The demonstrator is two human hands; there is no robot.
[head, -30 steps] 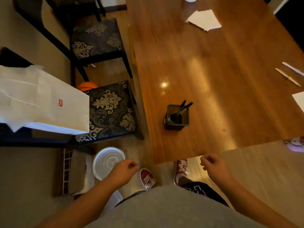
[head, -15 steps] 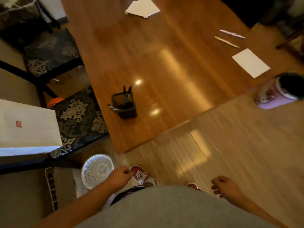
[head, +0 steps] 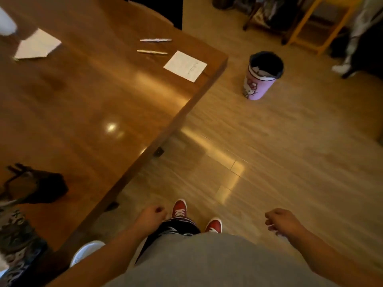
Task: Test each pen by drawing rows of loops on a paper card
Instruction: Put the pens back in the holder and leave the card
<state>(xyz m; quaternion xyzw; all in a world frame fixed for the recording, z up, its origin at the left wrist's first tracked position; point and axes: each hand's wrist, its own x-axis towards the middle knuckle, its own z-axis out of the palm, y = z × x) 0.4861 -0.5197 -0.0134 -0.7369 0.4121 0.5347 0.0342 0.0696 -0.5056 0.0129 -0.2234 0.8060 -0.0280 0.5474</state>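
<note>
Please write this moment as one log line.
left hand: empty | right hand: empty | card: table corner, some marks | pens: two beside card, untouched

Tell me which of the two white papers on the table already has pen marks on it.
The square card near the table's right corner bears a few dark scribbles; the paper at the far left shows none.
</note>
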